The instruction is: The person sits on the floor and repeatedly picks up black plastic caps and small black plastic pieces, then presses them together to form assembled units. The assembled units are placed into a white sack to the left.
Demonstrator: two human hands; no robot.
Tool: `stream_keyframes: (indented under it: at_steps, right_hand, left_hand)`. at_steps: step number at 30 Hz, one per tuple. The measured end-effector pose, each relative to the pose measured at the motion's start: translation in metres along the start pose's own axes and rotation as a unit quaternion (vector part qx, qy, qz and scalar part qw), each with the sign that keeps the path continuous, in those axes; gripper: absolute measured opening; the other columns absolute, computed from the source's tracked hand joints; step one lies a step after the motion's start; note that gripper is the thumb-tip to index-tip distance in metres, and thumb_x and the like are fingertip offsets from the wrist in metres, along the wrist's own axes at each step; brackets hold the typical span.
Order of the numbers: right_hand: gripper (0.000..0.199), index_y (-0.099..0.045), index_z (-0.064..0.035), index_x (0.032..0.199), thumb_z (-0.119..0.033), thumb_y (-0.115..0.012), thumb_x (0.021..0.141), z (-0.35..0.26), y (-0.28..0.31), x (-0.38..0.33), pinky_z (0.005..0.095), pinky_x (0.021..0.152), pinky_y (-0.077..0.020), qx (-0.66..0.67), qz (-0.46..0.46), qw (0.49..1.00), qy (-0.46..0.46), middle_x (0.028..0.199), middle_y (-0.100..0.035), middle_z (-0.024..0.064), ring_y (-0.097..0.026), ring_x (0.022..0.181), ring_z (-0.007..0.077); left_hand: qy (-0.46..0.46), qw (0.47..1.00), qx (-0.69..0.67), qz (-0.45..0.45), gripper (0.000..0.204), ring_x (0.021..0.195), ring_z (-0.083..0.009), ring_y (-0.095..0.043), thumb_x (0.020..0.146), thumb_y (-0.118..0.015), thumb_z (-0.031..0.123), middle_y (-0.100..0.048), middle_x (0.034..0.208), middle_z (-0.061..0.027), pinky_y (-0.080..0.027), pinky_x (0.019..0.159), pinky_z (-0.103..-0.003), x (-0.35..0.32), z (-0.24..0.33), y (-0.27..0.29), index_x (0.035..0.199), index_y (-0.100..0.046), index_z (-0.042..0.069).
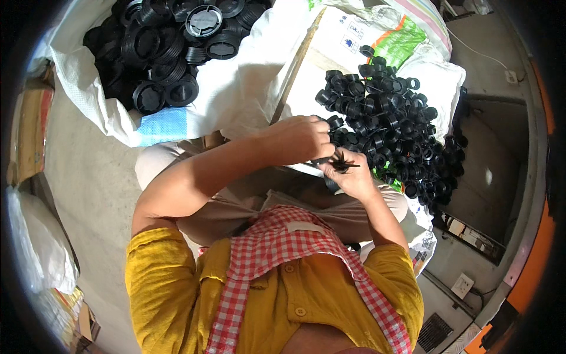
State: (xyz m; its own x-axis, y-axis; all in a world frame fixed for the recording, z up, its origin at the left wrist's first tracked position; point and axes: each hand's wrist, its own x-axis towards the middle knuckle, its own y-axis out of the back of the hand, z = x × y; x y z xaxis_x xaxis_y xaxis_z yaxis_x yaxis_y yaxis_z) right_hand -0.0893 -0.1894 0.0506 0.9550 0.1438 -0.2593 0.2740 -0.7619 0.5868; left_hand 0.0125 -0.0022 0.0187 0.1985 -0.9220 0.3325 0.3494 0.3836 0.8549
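My left hand [298,140] is curled, back upward, above my lap. Its fingers hide whatever they grip. Close against it, my right hand [354,177] is closed on a small black plastic piece with thin spiky ends [345,164] that stick out past the thumb. Just beyond both hands lies a large heap of small black ring-shaped plastic caps [383,112], spread over white sacking. Larger round black threaded caps [150,44] fill an open white woven sack [227,88] at the far left, one of them [204,21] catching bright light.
A thin wooden stick [299,65] slants across the white sacking. A cardboard box [29,133] and plastic bags [41,242] stand along the left side. On the right are a dark recessed opening [486,171], a wall socket [463,285] and an orange edge [525,277].
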Motion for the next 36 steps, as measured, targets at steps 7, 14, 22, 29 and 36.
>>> stream_keyframes:
  at_steps: [7,14,22,29,36]
  right_hand:
    - [0.026,-0.064,0.0023,0.082,-0.011,-0.081,0.067,0.01,0.029,0.001,0.0282,0.069,-0.0532,0.434,-0.228,0.858,-0.153,0.077,-0.069,0.012,-0.068,0.07,0.0196]
    - [0.027,-0.064,0.001,0.078,-0.013,-0.079,0.061,0.048,-0.014,0.01,0.0307,0.062,-0.0473,0.685,-0.399,0.591,0.147,0.064,-0.065,0.0139,-0.063,0.052,0.023]
    - [0.036,-0.037,-0.0151,0.076,-0.032,-0.067,0.087,0.018,-0.016,-0.001,0.0322,0.074,-0.0461,0.718,0.05,0.688,0.089,0.071,-0.042,-0.0019,-0.048,0.079,0.0159]
    - [0.016,-0.055,0.0005,0.101,0.002,-0.059,0.086,0.002,-0.039,0.047,0.0293,0.081,-0.0485,0.331,0.367,0.862,0.109,0.095,-0.064,0.0113,-0.061,0.086,0.0168]
    - [0.016,-0.063,0.0001,0.094,0.005,-0.058,0.08,0.105,0.0,0.06,0.0274,0.074,-0.0496,0.066,0.465,0.882,-0.027,0.087,-0.068,0.01,-0.063,0.079,0.0146]
  left_hand:
    - [-0.16,0.981,-0.05,0.098,0.012,0.101,-0.0248,-0.06,0.081,-0.057,0.012,-0.063,0.099,-0.0095,-0.052,0.078,-0.033,0.005,0.009,0.016,0.09,-0.058,0.004]
    - [-0.132,0.947,-0.1,0.275,0.022,0.103,-0.0256,-0.062,0.085,-0.059,0.012,-0.063,0.105,-0.0127,-0.055,0.078,-0.032,-0.002,0.006,0.051,0.105,-0.057,0.003]
    - [0.299,0.644,-0.695,0.111,0.05,0.113,-0.0181,-0.052,0.092,-0.058,0.036,-0.057,0.12,-0.008,-0.042,0.096,-0.035,-0.011,0.016,0.016,0.131,-0.047,0.006]
    - [0.315,0.682,-0.643,0.15,0.044,0.111,-0.0176,-0.05,0.086,-0.063,0.017,-0.052,0.124,-0.008,-0.041,0.093,-0.034,0.003,0.029,0.006,0.127,-0.053,0.007]
    - [0.305,0.925,-0.02,0.224,0.049,0.102,-0.0309,-0.051,0.072,-0.072,0.015,-0.055,0.106,-0.0118,-0.041,0.087,-0.041,-0.009,0.015,0.093,0.119,-0.059,0.014]
